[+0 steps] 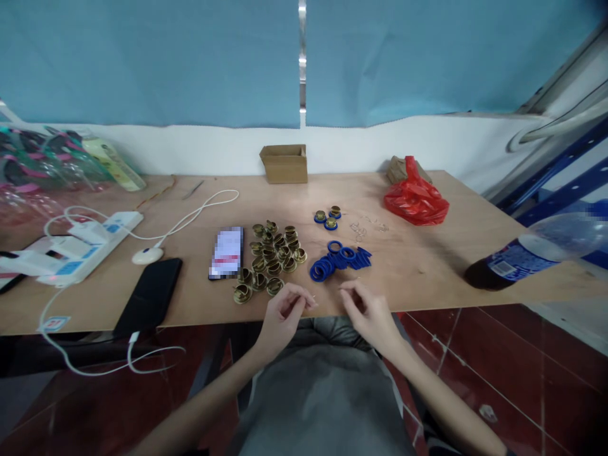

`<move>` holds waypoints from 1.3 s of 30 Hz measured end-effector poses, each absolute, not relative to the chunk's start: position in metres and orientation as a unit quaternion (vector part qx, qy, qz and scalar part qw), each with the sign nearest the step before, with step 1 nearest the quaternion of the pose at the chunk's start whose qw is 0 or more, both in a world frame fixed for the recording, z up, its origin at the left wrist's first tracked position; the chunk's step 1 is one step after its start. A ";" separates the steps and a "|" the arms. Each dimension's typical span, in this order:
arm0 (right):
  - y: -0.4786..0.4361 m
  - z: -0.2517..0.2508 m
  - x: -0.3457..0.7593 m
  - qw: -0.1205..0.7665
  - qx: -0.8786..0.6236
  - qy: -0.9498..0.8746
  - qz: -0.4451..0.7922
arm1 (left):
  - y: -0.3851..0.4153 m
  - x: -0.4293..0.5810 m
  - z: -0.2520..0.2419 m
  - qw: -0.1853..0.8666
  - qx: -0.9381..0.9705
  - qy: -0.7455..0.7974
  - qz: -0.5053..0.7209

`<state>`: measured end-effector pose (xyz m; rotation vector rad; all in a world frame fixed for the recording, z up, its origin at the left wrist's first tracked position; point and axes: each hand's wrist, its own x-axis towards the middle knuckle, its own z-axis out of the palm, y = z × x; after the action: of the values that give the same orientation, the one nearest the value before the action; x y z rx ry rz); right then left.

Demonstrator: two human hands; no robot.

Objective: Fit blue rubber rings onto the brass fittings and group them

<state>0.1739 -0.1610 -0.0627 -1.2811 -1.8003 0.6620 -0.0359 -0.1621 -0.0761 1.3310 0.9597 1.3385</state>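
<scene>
- The left hand (285,311) is at the near edge of the table, its fingers curled and tips close together. I cannot tell if it pinches something tiny.
- The right hand (370,311) is curled too, thumb and finger close together. I cannot tell if it holds anything. The two hands are apart.
- Just past the hands, a bunch of flat blue rings (327,265) lies on the brown wooden table (418,272).
- To the left, just beyond the left hand, is a group of shiny gold-coloured round metal pieces (284,252).
- Farther than the rings sit three gold pieces with blue rims (331,223). Right of them are some thin, pale little bits (358,231), too small to make out.
- Left of the gold group is a phone with a lit screen (227,253).
- At the far side are a small brown cardboard box (285,168) and, to the right, a red plastic bag (415,204).
- Far right, a bottle of dark drink (508,263) leans over.
</scene>
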 end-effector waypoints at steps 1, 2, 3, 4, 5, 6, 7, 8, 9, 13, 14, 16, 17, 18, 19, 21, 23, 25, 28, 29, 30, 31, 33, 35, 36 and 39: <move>-0.164 -0.063 0.167 0.412 -0.488 -0.687 0.347 | -0.164 -0.035 -0.076 0.490 0.551 0.391 0.551; -0.167 -0.063 0.160 0.415 -0.466 -0.654 0.427 | -0.165 -0.035 -0.076 0.491 0.555 0.385 0.551; -0.169 -0.064 0.154 0.416 -0.444 -0.620 0.495 | -0.167 -0.034 -0.076 0.494 0.558 0.380 0.549; -0.170 -0.065 0.148 0.419 -0.426 -0.587 0.546 | -0.168 -0.033 -0.076 0.497 0.560 0.375 0.546; -0.170 -0.067 0.144 0.423 -0.414 -0.559 0.581 | -0.170 -0.033 -0.075 0.502 0.560 0.371 0.544; -0.170 -0.068 0.141 0.428 -0.408 -0.537 0.602 | -0.171 -0.032 -0.075 0.507 0.560 0.368 0.542; -0.170 -0.069 0.140 0.433 -0.404 -0.521 0.614 | -0.173 -0.031 -0.074 0.511 0.558 0.366 0.542; -0.170 -0.071 0.139 0.439 -0.401 -0.510 0.621 | -0.174 -0.030 -0.074 0.513 0.556 0.365 0.542; -0.170 -0.072 0.138 0.445 -0.397 -0.502 0.627 | -0.175 -0.028 -0.073 0.516 0.556 0.364 0.541; -0.169 -0.074 0.140 0.462 -0.367 -0.475 0.653 | -0.179 -0.026 -0.071 0.524 0.562 0.355 0.532; -0.168 -0.073 0.141 0.467 -0.362 -0.463 0.661 | -0.179 -0.027 -0.070 0.517 0.568 0.358 0.531; -0.167 -0.071 0.143 0.475 -0.357 -0.432 0.678 | -0.174 -0.034 -0.067 0.470 0.591 0.378 0.535; -0.166 -0.070 0.144 0.479 -0.356 -0.415 0.687 | -0.171 -0.040 -0.065 0.425 0.606 0.397 0.543; -0.165 -0.070 0.146 0.481 -0.355 -0.398 0.696 | -0.167 -0.047 -0.063 0.367 0.625 0.421 0.545; -0.164 -0.070 0.147 0.481 -0.353 -0.383 0.705 | -0.162 -0.055 -0.061 0.300 0.652 0.446 0.535; -0.161 -0.072 0.151 0.477 -0.346 -0.358 0.724 | -0.153 -0.071 -0.059 0.184 0.708 0.485 0.479; -0.159 -0.075 0.153 0.464 -0.340 -0.336 0.746 | -0.148 -0.085 -0.059 0.096 0.748 0.515 0.407; -0.157 -0.078 0.155 0.456 -0.337 -0.315 0.761 | -0.146 -0.093 -0.064 0.035 0.774 0.533 0.341; -0.156 -0.080 0.156 0.462 -0.334 -0.289 0.769 | -0.147 -0.095 -0.072 -0.034 0.785 0.555 0.271; -0.155 -0.079 0.156 0.466 -0.331 -0.284 0.770 | -0.147 -0.094 -0.075 -0.047 0.789 0.555 0.260; -0.155 -0.079 0.157 0.469 -0.327 -0.280 0.771 | -0.147 -0.093 -0.078 -0.055 0.793 0.551 0.254; -0.154 -0.078 0.158 0.472 -0.321 -0.278 0.773 | -0.147 -0.092 -0.081 -0.059 0.797 0.546 0.251; -0.153 -0.076 0.159 0.472 -0.306 -0.279 0.778 | -0.146 -0.092 -0.085 -0.055 0.802 0.538 0.253; -0.154 -0.074 0.160 0.467 -0.288 -0.280 0.788 | -0.145 -0.092 -0.089 -0.041 0.803 0.533 0.265; -0.154 -0.074 0.160 0.461 -0.279 -0.281 0.794 | -0.145 -0.092 -0.090 -0.029 0.801 0.531 0.276; -0.156 -0.071 0.159 0.446 -0.256 -0.289 0.807 | -0.145 -0.089 -0.091 0.033 0.787 0.519 0.332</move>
<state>0.1595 -0.1558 -0.0715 -0.6349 -0.7170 1.9997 -0.0894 -0.1446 -0.0906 2.4223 1.5962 1.0228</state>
